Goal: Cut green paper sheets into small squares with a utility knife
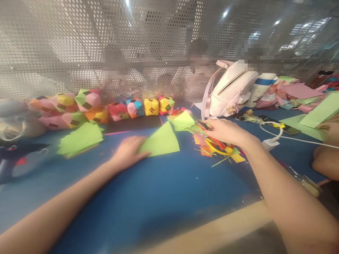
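Observation:
My left hand (129, 151), smeared by motion, is at the left edge of a folded-looking sheet of green paper (165, 141), its thumb lying along the near edge. My right hand (222, 131) is closed over a heap of scissors and paper scraps. Red and yellow scissors (221, 150) handles show below the palm, with metal near the fingertips. Orange and yellow paper scraps (206, 150) lie under and beside them. Just left of the right hand's fingers sit small light-green paper pieces (182, 121). Farther left lies a stack of green paper (81, 139).
Colourful folded-paper balls (91, 100) line the back of the blue table (159, 190) before a perforated metal screen (148, 42). A pale backpack (231, 90), a tumbler (262, 88), pink paper (299, 91) and a white cable (280, 132) stand right. Another person's arm (328, 151) reaches in at right.

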The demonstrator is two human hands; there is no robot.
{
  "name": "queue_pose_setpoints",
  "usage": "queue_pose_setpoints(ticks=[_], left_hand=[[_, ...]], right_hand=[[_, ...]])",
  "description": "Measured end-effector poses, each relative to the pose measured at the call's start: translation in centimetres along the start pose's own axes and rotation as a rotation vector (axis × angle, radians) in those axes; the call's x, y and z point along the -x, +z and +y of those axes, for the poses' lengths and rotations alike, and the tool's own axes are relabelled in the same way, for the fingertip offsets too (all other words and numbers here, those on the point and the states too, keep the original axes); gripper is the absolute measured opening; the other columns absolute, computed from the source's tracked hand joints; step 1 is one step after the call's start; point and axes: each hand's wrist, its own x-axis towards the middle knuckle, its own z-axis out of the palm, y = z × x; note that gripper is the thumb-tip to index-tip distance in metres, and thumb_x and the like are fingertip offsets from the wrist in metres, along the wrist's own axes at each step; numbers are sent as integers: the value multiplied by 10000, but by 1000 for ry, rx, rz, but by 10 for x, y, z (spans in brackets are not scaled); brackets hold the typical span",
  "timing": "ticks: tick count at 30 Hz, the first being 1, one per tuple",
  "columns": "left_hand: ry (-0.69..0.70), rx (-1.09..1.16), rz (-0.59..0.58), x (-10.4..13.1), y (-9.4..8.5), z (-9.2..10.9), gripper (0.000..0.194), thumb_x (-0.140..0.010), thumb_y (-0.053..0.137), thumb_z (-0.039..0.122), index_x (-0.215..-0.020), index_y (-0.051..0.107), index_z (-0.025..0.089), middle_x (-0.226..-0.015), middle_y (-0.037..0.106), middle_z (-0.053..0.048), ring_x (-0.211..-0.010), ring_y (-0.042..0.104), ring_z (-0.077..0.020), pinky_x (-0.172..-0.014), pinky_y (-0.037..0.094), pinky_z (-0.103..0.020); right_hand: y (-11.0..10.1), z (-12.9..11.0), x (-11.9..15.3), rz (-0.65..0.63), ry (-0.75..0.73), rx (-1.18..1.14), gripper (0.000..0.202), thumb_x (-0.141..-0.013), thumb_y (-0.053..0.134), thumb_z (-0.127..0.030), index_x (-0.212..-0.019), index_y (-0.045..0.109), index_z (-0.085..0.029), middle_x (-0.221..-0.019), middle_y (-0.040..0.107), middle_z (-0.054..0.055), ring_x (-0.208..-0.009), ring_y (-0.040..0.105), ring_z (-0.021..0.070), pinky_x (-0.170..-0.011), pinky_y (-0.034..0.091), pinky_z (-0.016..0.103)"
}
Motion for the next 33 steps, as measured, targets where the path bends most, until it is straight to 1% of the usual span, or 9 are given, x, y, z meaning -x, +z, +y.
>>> queue_pose_setpoints(ticks=[4,8,12,17,20,24,27,30,33], left_hand=[[-2,-8,60,2,-1,-1,563,-882,447,542,-1311,478,179,-1236,575,-126,-1173,512,-307,-1027,380,-457],[42,-26,111,3,-1,0,531,-899,427,498,-1301,474,155,-1222,567,-144,-1152,517,-313,-1001,400,-467],[39,-33,175,6,0,0,496,-901,438,467,-1290,466,160,-1190,564,-146,-1125,526,-312,-957,434,-465],[79,-47,248,9,-2,1,428,-926,409,411,-1257,484,150,-1151,568,-144,-1093,531,-294,-941,446,-449],[104,-93,269,9,-1,1,412,-931,404,380,-1240,506,128,-1140,575,-155,-1069,538,-292,-938,445,-451],[105,-125,271,8,1,0,399,-936,392,362,-1185,570,105,-1104,591,-165,-1019,555,-285,-925,450,-459],[140,-134,268,6,2,-2,376,-939,386,371,-1075,646,135,-1078,605,-158,-994,560,-277,-929,447,-471],[178,-128,246,4,-2,-5,367,-936,398,398,-1027,681,183,-1172,601,-144,-1077,552,-278,-1010,391,-517],[203,-93,189,0,-9,-7,382,-939,390,418,-1066,686,212,-1287,582,-127,-1168,537,-281,-1084,294,-570]], right_hand=[[10,-30,5,41,-142,-123,314,-865,473,-312,-1120,646,-252,-982,696,47,-802,617,199,-592,374,268],[25,-41,5,-31,-185,-10,279,-870,447,-274,-1053,657,-258,-988,673,45,-786,601,201,-572,343,271],[32,-40,4,-47,-180,73,295,-888,419,-286,-1078,644,-261,-1009,653,63,-823,596,224,-570,331,280],[33,-40,5,-67,-206,38,367,-895,416,-302,-1205,611,-308,-1084,649,67,-948,603,254,-628,368,293],[31,-39,6,-85,-260,32,373,-876,432,-274,-1194,625,-307,-1072,653,63,-944,608,240,-635,378,283],[26,-37,5,-176,-285,44,349,-859,439,-243,-1127,656,-293,-990,671,44,-760,622,180,-554,348,258],[24,-33,7,-229,-282,35,325,-849,455,-253,-1089,671,-297,-897,685,21,-637,604,154,-525,342,253],[25,-28,17,-165,-316,36,294,-837,495,-281,-1059,687,-307,-918,695,25,-714,625,181,-568,378,261],[25,-28,30,-138,-301,46,266,-845,492,-292,-1017,694,-305,-953,695,23,-745,631,189,-574,384,262]])
